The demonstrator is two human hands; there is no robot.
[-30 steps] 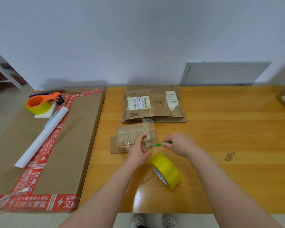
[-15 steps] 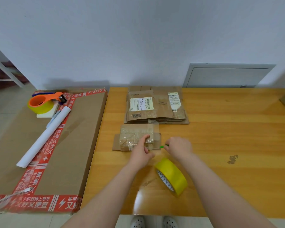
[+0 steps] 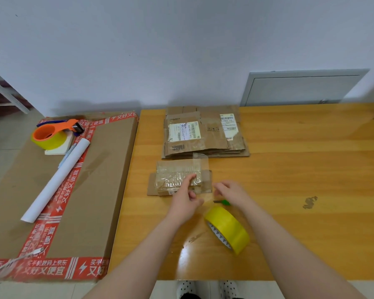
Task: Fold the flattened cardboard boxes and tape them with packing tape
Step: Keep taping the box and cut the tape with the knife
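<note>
Head view: the box [image 3: 178, 178] lies on the table [image 3: 289, 169], likely light, thin-walled and slick with old tape. The left hand [image 3: 185, 199] presses straight fingers on its top, a good place to steady it. The tape strip [image 3: 201, 160] looks limp and clingy. The right hand [image 3: 229, 192] hovers loosely curled; I cannot tell if it holds anything.

Two bare hands: a left hand [image 3: 185, 199] and a right hand [image 3: 230, 192]. Two yellow tape rolls: a loose roll [image 3: 227, 223] and a dispenser roll [image 3: 52, 143]. One small taped box [image 3: 175, 173]. One pile of flattened boxes [image 3: 205, 134], too overlapped to count. One green cutter [image 3: 224, 202]. One large flat carton [image 3: 99, 190]. One white paper tube [image 3: 56, 182]. One wooden table [image 3: 300, 180].
</note>
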